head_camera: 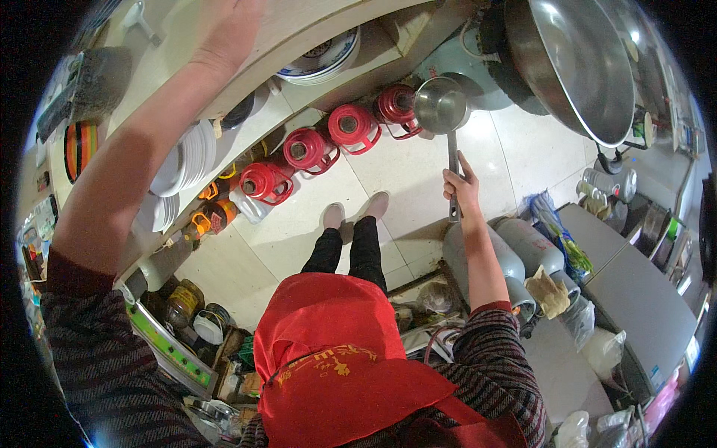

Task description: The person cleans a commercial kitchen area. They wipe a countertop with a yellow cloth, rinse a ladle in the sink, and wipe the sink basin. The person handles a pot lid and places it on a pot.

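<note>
My right hand (462, 182) is closed around the grey handle of a metal ladle (440, 105), whose round bowl hangs over the tiled floor beside the rightmost red thermos flask. My left arm reaches up over the pale counter at the upper left. The left hand (238, 19) is blurred and cut off by the picture's top edge, so its fingers are hidden. A white spoon (141, 21) lies on the counter to its left. Right of the ladle, a large metal wok (588, 67) stands at the upper right.
Several red thermos flasks (350, 126) line the floor under the shelf. Stacked white plates (190, 159) and blue-rimmed plates (330, 59) rest on the shelf. Grey gas cylinders (526, 243) lie at the right, near a grey cabinet (638, 313). Bottles with orange caps (215, 215) stand at the left.
</note>
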Demonstrator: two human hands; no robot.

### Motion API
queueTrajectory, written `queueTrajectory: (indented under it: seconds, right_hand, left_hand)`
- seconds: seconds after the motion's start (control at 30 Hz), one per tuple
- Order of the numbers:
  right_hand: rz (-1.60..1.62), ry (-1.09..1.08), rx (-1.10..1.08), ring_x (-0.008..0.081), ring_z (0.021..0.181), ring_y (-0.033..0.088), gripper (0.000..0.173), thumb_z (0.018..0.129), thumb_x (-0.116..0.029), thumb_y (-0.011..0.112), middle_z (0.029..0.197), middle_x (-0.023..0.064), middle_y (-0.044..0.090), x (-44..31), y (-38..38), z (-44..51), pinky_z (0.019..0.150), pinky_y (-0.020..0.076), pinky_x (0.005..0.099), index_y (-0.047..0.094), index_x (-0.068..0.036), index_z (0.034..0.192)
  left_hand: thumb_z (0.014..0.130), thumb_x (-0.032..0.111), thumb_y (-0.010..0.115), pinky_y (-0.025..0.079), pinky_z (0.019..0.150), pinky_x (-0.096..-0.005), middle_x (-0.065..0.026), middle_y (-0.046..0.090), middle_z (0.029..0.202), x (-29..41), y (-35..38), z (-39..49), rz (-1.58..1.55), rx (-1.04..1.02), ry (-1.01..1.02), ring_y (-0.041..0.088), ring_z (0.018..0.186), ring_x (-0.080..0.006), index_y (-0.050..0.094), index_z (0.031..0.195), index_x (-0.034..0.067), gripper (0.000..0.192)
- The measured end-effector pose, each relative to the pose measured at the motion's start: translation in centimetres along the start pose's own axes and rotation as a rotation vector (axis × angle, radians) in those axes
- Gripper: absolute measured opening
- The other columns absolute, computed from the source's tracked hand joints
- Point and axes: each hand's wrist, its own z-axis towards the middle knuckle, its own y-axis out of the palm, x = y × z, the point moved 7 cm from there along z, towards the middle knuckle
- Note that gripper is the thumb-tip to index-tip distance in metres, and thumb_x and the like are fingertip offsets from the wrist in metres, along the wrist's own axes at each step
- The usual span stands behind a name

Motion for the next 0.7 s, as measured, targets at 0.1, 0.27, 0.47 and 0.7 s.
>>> queueTrajectory:
  seconds: [0.1,0.27,0.47,0.7]
  right_hand:
    - [-0.016,-0.007,0.009,0.0071,0.051,0.040,0.080,0.091,0.002,0.063,0.068,-0.0025,0.048,-0.22,0.06,-0.07,0.046,0.0339,0.0269,0.021,-0.006,0.159]
    - [-0.039,-0.019,0.025,0.0067,0.051,0.040,0.079,0.091,0.002,0.063,0.068,-0.0034,0.047,-0.56,0.16,-0.27,0.046,0.0337,0.0267,0.023,-0.005,0.158]
    - [-0.051,-0.014,0.034,0.0060,0.051,0.041,0.079,0.090,0.003,0.063,0.068,-0.0041,0.047,-0.64,-0.16,-0.29,0.045,0.0341,0.0264,0.024,-0.007,0.158]
    - [-0.074,-0.033,0.035,0.0062,0.050,0.042,0.079,0.089,0.004,0.064,0.068,-0.0031,0.050,-0.63,-0.27,0.19,0.043,0.0357,0.0269,0.027,-0.009,0.158]
  left_hand:
    - [0.104,0.039,0.050,0.041,0.059,-0.0276,-0.0025,0.053,0.080,0.00,-0.01,-0.05,0.002,-0.022,-0.012,0.046,0.066,-0.0103,0.053,0.106,0.006,0.033]
    - [0.104,0.038,0.050,0.042,0.059,-0.0277,-0.0031,0.053,0.080,0.12,0.02,0.00,-0.013,-0.027,0.008,0.047,0.065,-0.0107,0.053,0.105,0.006,0.033]
    - [0.104,0.036,0.050,0.043,0.062,-0.0291,-0.0044,0.053,0.080,0.16,-0.03,0.07,0.038,0.029,0.065,0.048,0.068,-0.0128,0.053,0.104,0.006,0.031]
    - [0.103,0.037,0.051,0.043,0.064,-0.0298,-0.0056,0.054,0.081,0.08,-0.20,0.02,0.064,-0.014,0.017,0.049,0.070,-0.0142,0.054,0.105,0.006,0.031]
